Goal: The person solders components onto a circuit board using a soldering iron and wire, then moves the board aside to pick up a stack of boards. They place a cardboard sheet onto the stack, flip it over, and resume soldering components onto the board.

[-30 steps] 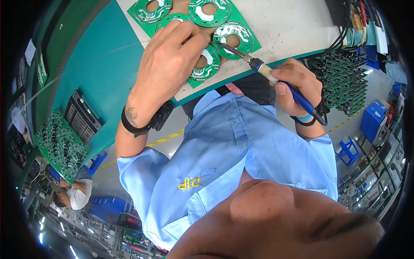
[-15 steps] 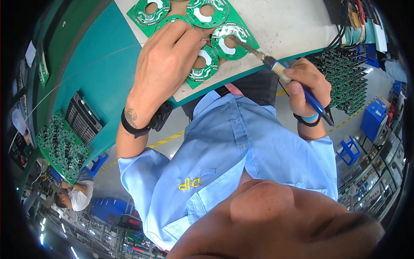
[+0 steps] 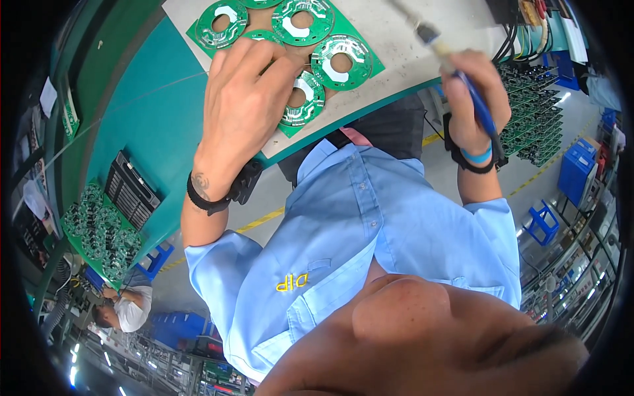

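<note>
My left hand (image 3: 247, 99) rests over a green circuit board panel (image 3: 374, 65) with several round, ring-shaped boards, hiding part of it. Its fingers are pinched together, and a thin solder wire (image 3: 178, 84) runs from them off to the left. My right hand (image 3: 477, 99) is wrapped around a soldering iron (image 3: 428, 33) with a blue handle and pale collar. The iron is held above the bench to the right of the panel, apart from the boards; its tip is blurred by motion.
The panel lies on a whitish mat (image 3: 396, 66) on the green bench (image 3: 142, 86). Left are a black slotted tray (image 3: 132, 189) and a populated board panel (image 3: 102, 228). At right stand stacked boards (image 3: 531, 115), cables (image 3: 508, 39) and a blue stool (image 3: 543, 223). A person (image 3: 129, 310) works lower left.
The soldering iron has lifted off the round board and swung up and right with my right hand. My left hand stays over the panel; the view has shifted slightly.
</note>
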A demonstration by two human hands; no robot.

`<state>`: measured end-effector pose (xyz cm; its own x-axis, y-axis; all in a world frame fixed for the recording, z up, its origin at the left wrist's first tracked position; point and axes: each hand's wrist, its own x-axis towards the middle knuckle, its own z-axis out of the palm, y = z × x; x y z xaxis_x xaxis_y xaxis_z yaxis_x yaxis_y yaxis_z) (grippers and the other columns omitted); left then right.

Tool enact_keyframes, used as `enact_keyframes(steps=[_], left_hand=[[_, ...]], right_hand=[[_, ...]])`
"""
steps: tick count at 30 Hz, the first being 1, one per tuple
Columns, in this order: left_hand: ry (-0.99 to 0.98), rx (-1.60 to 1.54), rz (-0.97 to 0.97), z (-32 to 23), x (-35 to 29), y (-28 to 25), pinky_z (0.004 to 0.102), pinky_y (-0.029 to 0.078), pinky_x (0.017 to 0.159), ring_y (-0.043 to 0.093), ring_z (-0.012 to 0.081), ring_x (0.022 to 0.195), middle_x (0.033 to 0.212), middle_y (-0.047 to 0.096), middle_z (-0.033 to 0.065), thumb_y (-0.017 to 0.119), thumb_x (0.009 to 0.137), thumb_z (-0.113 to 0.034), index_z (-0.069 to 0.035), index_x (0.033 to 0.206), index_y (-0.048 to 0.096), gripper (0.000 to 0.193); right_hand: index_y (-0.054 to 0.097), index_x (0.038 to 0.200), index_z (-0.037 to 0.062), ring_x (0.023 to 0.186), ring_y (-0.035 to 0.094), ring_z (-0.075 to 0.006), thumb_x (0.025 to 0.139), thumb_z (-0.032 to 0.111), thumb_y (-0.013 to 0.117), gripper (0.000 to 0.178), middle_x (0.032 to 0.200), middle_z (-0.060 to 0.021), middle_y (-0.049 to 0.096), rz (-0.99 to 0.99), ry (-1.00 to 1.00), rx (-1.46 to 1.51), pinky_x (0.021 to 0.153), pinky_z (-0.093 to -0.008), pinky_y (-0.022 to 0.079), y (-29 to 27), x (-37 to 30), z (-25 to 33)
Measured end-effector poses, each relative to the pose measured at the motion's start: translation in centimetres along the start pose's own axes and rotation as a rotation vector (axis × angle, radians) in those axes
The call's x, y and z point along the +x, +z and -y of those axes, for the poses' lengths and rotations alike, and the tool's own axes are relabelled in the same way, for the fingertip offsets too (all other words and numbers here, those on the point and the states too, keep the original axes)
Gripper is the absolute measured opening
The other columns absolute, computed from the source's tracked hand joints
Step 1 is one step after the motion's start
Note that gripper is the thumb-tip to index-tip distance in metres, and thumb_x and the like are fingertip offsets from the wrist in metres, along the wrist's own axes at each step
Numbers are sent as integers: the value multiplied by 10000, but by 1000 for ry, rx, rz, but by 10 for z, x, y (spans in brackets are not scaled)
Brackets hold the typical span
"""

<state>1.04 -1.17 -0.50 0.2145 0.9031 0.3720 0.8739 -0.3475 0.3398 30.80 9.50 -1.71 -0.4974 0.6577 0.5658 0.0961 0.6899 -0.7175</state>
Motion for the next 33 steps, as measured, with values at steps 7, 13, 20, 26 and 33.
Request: enact_keyframes(steps=[7, 13, 20, 26, 33], left_hand=[[-1, -14, -6, 1, -1, 3, 382, 432, 740, 584, 237, 870, 877, 575, 26, 834, 717, -96, -85, 957, 719, 266], [-12, -28, 5, 1, -2, 3, 383, 435, 741, 587, 239, 872, 877, 574, 31, 836, 701, -88, -79, 955, 716, 281], [-5, -51, 0, 1, -3, 7, 378, 436, 745, 593, 238, 884, 901, 593, 29, 813, 673, -50, -66, 952, 707, 298], [-6, -71, 8, -1, 0, 9, 375, 434, 756, 594, 234, 897, 941, 619, 23, 792, 675, -29, -61, 948, 703, 290], [9, -67, 18, -2, -1, 10, 371, 431, 775, 591, 226, 916, 967, 632, 18, 778, 685, -20, -59, 956, 703, 284]], right_hand=[[689, 1106, -100, 712, 671, -225, 990, 100, 650, 234, 852, -177, 706, 208, 128, 186, 677, -322, 525, 0, -18, 18], [692, 1092, -99, 673, 667, -221, 985, 93, 653, 223, 833, -175, 708, 235, 123, 176, 619, -313, 516, 6, -16, 15], [696, 1094, -93, 667, 666, -214, 985, 88, 652, 216, 823, -171, 706, 270, 118, 163, 604, -300, 508, 5, -12, 14], [697, 1094, -93, 665, 664, -214, 979, 82, 653, 214, 804, -165, 704, 275, 124, 163, 601, -302, 503, 4, -11, 15], [697, 1095, -100, 666, 663, -218, 969, 68, 649, 216, 797, -168, 717, 296, 94, 136, 602, -307, 499, 2, -10, 15]])
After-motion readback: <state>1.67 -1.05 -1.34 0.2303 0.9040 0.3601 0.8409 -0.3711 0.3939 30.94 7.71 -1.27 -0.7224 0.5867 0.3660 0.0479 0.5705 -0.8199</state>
